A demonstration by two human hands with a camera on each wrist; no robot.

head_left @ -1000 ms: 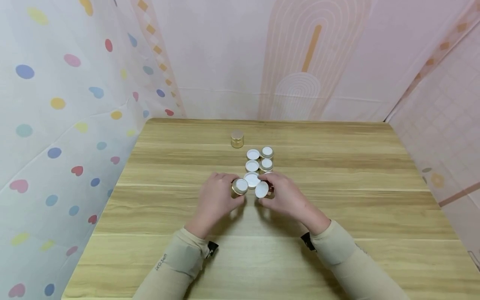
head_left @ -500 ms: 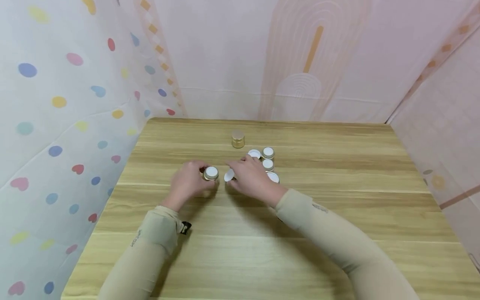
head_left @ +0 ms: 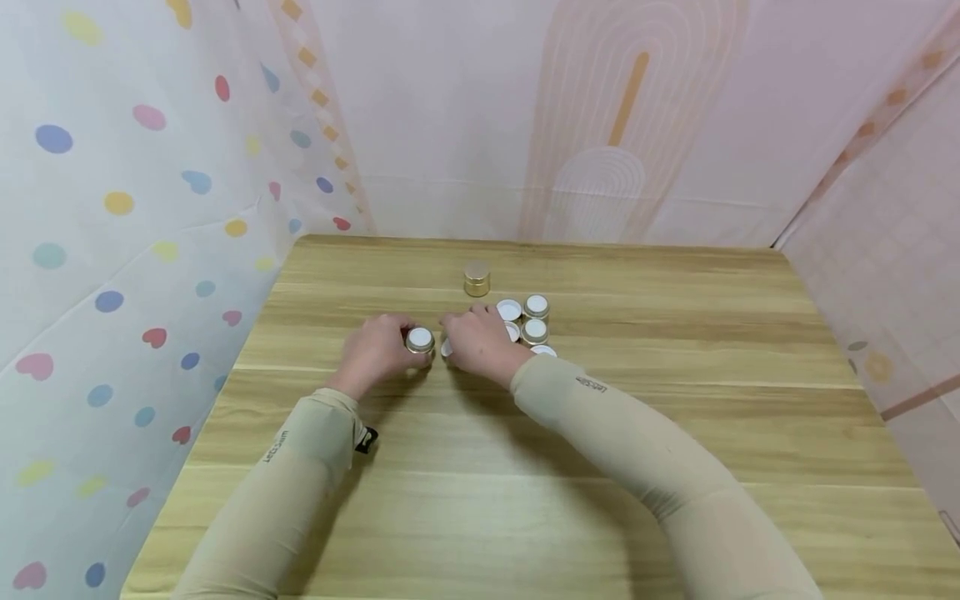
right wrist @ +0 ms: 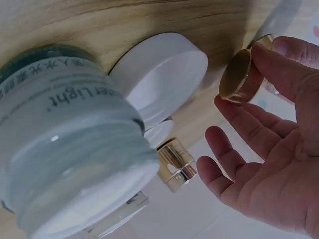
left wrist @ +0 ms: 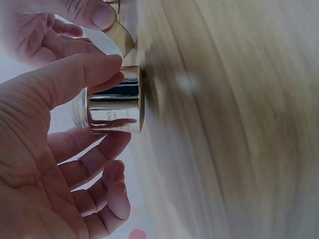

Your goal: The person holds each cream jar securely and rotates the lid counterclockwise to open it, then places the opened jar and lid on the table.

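My left hand grips a shiny gold cosmetic jar with a white top and no lid on it. In the left wrist view this jar stands upright, thumb on one side and fingers on the other, base right at the tabletop. Just right of it, my right hand pinches a gold jar lid between thumb and fingers, tilted on edge; its white face shows in the head view. Close to that hand are a large glass jar with printed label and an upturned white lid.
Two lidless jars with white tops line up behind the glass jar, upturned lids at their left. A closed gold jar stands farther back on the wooden table. Patterned cloth hangs behind the table.
Both hands have moved left, away from the rows, carrying the gold jar and its lid. In the last half second they shift only slightly, and my right hand hides more of the lid.
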